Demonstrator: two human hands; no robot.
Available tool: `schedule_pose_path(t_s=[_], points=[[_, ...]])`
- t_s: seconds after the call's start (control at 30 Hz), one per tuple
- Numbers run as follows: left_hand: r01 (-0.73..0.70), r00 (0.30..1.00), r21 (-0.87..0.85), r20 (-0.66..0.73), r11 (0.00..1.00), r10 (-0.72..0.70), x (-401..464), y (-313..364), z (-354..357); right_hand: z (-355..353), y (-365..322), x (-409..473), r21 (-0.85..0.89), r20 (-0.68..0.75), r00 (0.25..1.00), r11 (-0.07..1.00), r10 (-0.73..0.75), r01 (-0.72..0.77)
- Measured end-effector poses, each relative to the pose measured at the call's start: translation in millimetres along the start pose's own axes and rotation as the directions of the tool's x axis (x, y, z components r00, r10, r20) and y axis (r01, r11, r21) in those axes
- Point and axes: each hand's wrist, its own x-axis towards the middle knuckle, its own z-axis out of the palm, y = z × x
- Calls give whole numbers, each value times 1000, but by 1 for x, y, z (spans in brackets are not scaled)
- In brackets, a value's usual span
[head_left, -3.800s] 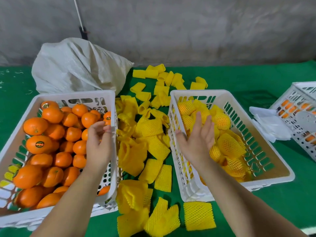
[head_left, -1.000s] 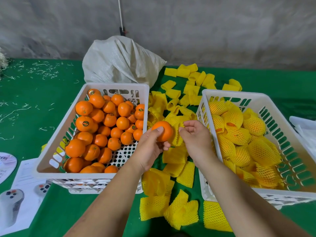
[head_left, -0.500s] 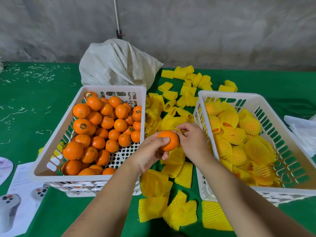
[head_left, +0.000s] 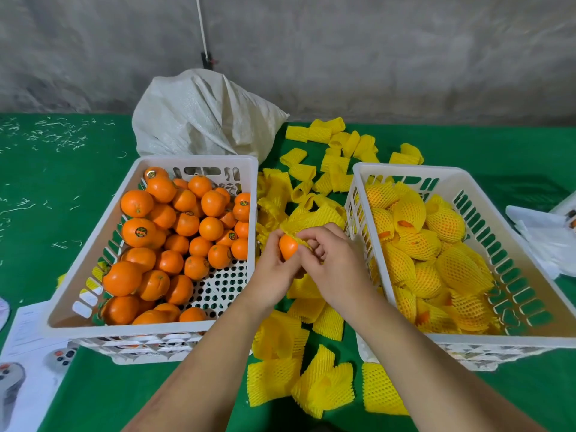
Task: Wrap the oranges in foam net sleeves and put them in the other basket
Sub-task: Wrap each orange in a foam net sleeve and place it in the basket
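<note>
Since the last frame your right hand [head_left: 330, 260] has closed in, pinching a foam sleeve [head_left: 300, 240] onto the orange [head_left: 288, 247]; your left hand [head_left: 274, 269] grips it between both baskets.

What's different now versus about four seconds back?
The left hand picked an orange from the left basket and brought it between the baskets; the right hand now pulls a foam sleeve over it. Both baskets' contents look otherwise unchanged.
</note>
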Motion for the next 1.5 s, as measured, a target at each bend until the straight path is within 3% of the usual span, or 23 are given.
schedule_pose_path(t_s=[0.1, 0.17, 0.33, 0.4, 0.5, 0.67, 0.83, 0.97, 1.07, 1.2, 1.37, 1.5], points=[[52, 999, 21, 9, 998, -53, -3, 5, 2, 1, 8, -1, 14, 15, 998, 998, 66, -66], [69, 997, -51, 34, 996, -67, -5, 8, 1, -1, 12, -1, 43, 9, 996, 995, 88, -89], [-33, 999, -128, 19, 991, 36, -5, 6, -5, -9, 16, 3, -41, -90, 995, 998, 37, -41], [-65, 998, -81, -4, 995, 65, -5, 4, -4, -12, 15, 5, -60, -99, 995, 998, 17, -23], [-117, 991, 60, -62, 991, 121, -3, 4, 0, -14, 8, 5, -123, -69, 992, 988, -101, 92], [-151, 979, -72, -149, 986, 139, -3, 7, 4, -7, -1, -1, -210, -84, 940, 928, -330, 307], [-32, 997, -245, -81, 969, 12, 1, 8, -7, -1, 16, -7, -98, -39, 996, 992, -80, 76], [-94, 993, -201, 57, 975, 107, -2, 6, -16, 4, 14, -1, -77, -111, 978, 983, -176, 168], [-127, 992, -176, -33, 976, 123, -2, 6, -13, 3, 9, 2, -80, -191, 964, 981, -188, 175], [-90, 991, -217, -114, 972, 67, 1, 7, -13, 3, 1, -1, -149, -214, 925, 946, -314, 287], [-84, 996, -135, -23, 987, 82, 0, 6, -14, 9, 1, -2, -17, -132, 990, 999, -51, 50], [-117, 992, -107, -67, 987, 110, -1, 4, -13, 4, 7, -1, -15, -134, 987, 996, -84, 83]])
